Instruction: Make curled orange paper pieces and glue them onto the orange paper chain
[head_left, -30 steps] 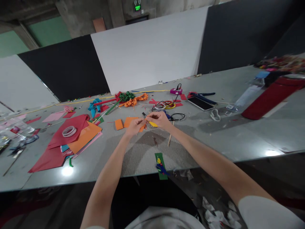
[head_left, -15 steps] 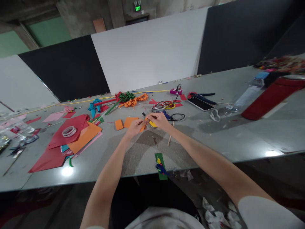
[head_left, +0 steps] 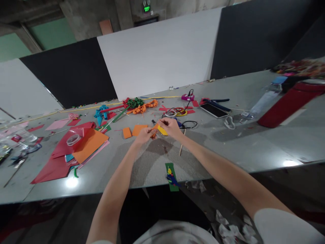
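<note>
Both hands meet over the middle of the grey table (head_left: 228, 149). My left hand (head_left: 144, 135) is pinched on a small piece of orange paper (head_left: 153, 135). My right hand (head_left: 172, 127) is closed on its other end, where a yellow piece (head_left: 162, 130) shows under the fingers. Two orange paper squares (head_left: 133, 130) lie just left of the hands. A thin wooden stick (head_left: 181, 146) lies under my right wrist. A green strip with coloured shapes (head_left: 171, 176) sits at the near edge.
Red, orange and pink sheets with a tape roll (head_left: 73, 139) lie at the left. Curled paper flowers (head_left: 138, 104), coloured rings and cables (head_left: 177, 112), a phone (head_left: 213, 110), a water bottle (head_left: 264, 100) and a red cylinder (head_left: 289, 103) stand further back. Paper scraps litter the floor (head_left: 223, 223).
The hands have shifted slightly and kept working the orange piece between the fingers. The top red and orange sheets at the left have lifted and shifted under the tape roll.
</note>
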Demonstrator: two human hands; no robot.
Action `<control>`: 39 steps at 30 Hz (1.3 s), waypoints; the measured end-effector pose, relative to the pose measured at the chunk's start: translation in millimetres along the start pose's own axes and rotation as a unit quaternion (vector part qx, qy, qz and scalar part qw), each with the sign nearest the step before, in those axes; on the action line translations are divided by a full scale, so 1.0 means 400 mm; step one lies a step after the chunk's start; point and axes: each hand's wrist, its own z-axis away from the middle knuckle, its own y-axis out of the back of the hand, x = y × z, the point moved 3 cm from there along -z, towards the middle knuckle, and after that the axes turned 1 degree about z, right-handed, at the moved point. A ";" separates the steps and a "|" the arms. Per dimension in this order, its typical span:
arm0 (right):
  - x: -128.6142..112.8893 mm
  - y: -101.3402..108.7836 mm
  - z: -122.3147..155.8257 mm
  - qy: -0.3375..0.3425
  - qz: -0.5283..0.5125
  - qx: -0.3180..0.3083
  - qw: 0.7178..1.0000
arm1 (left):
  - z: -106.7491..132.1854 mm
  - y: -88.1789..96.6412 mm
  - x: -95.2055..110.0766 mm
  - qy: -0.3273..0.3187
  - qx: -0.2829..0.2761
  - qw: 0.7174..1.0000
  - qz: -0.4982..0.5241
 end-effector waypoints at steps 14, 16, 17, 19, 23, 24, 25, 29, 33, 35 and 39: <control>-0.021 -0.024 0.020 -0.028 -0.041 -0.090 0.995 | 0.002 -0.002 0.000 -0.024 0.026 0.999 -0.036; -0.023 -0.023 0.021 -0.036 -0.061 -0.093 0.993 | 0.003 -0.002 0.004 -0.030 0.023 0.999 -0.038; -0.024 -0.023 0.021 -0.036 -0.067 -0.095 0.993 | 0.004 -0.002 0.005 -0.031 0.020 0.999 -0.037; -0.025 -0.024 0.022 -0.033 -0.071 -0.096 0.992 | 0.002 -0.001 0.004 -0.028 0.013 0.999 -0.030; -0.023 -0.026 0.022 -0.026 -0.062 -0.094 0.993 | -0.001 0.001 0.002 -0.026 0.003 1.000 -0.018; -0.022 -0.027 0.022 -0.023 -0.060 -0.095 0.993 | 0.000 0.001 0.002 -0.026 0.001 1.000 -0.017; -0.021 -0.027 0.022 -0.021 -0.060 -0.096 0.993 | 0.000 0.001 0.003 -0.026 -0.001 1.000 -0.016; -0.009 -0.021 0.017 -0.032 -0.080 -0.060 0.994 | 0.005 -0.003 0.004 -0.019 -0.004 1.000 -0.011; 0.008 -0.014 0.008 -0.037 -0.098 -0.044 0.994 | 0.005 -0.006 -0.001 -0.015 -0.010 1.000 -0.007; 0.016 -0.015 0.003 -0.041 -0.131 -0.059 0.989 | 0.002 -0.005 -0.006 -0.013 -0.010 1.000 -0.005; 0.025 -0.013 -0.005 -0.038 -0.177 -0.075 0.981 | -0.007 0.004 -0.020 -0.001 0.003 1.000 0.006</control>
